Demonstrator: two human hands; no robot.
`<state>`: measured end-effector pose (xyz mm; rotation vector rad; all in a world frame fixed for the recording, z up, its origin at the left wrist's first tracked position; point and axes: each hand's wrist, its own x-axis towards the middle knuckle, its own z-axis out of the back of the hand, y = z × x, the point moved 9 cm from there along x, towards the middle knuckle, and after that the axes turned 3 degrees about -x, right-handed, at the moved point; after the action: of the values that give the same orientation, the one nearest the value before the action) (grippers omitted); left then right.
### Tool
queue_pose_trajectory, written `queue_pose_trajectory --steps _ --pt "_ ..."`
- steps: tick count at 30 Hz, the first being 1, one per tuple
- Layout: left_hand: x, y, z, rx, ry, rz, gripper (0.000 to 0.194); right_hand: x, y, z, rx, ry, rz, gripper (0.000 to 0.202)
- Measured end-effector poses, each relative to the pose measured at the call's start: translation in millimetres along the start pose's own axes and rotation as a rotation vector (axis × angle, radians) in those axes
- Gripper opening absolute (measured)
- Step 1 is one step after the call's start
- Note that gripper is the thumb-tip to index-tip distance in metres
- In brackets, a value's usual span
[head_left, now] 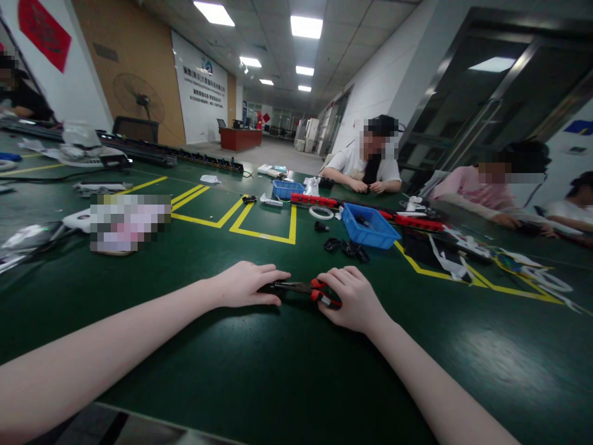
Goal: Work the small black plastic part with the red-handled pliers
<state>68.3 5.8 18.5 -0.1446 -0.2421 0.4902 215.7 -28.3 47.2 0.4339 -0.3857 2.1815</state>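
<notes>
The left hand [248, 285] is closed in a pinch, its thumb and fingers gripping a small black part [266, 288] at the fingertips. The right hand [354, 298] is wrapped around the red-and-black handles of long-nose pliers [303, 288]. The pliers lie between the two hands, their narrow jaws pointing at the left hand and reaching the black part; whether the tips are clamped on it is too small to tell. Both hands are low over the green worktop [259, 371].

Just beyond the right hand, dark cable-like pieces [353, 250] lie in small bundles, with a short black cylindrical piece [321, 227] a little farther off. Behind these stands a blue plastic basket [374, 233] with dark items inside, and beside it, to its left, is a white ring-shaped coil [321, 213]. A long red strip [315, 200] runs behind the coil and the basket. Farther beyond the left hand are yellow tape outlines [264, 235] and a smaller blue basket [288, 190]. Well to the left of the left hand lies a flat pinkish object [130, 227], blurred out by pixelation.

Across the worktop, beyond the right hand, a person in a white top [365, 164] has both hands together at a small dark item. Another person in pink [482, 188] sits farther right.
</notes>
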Motion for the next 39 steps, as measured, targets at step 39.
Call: queue_pose_trajectory --steps 39 --pt "-2 -11 8.5 0.109 -0.146 -0.058 0.051 -2 1 12 -0.101 -0.109 0.122 0.03"
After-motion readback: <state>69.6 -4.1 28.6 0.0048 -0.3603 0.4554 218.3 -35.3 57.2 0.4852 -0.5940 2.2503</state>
